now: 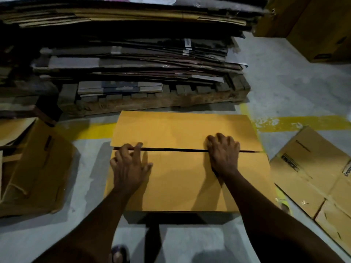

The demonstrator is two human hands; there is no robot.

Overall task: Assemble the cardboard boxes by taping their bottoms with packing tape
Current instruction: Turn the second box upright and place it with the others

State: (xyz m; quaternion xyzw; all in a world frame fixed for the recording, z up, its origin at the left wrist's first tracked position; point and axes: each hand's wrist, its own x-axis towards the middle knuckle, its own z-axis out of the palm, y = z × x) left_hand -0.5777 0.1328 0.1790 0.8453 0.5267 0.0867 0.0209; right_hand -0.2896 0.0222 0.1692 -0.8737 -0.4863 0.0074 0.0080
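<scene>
A tan cardboard box [182, 130] stands on the floor in front of me with its two long flaps folded shut. A narrow dark seam runs left to right between the flaps. My left hand [131, 166] lies on the near flap at the left, fingers spread and reaching to the seam. My right hand [223, 150] presses across the seam right of the middle, fingers on the far flap. Neither hand holds anything. No tape shows on the box and no tape roll is in view.
A wooden pallet [171, 101] stacked with flattened cartons stands right behind the box. A folded box [36, 168] leans at the left, a flattened carton [313, 177] lies at the right. More boxes [313, 25] stand far right. Yellow floor lines [296, 123] cross the grey floor.
</scene>
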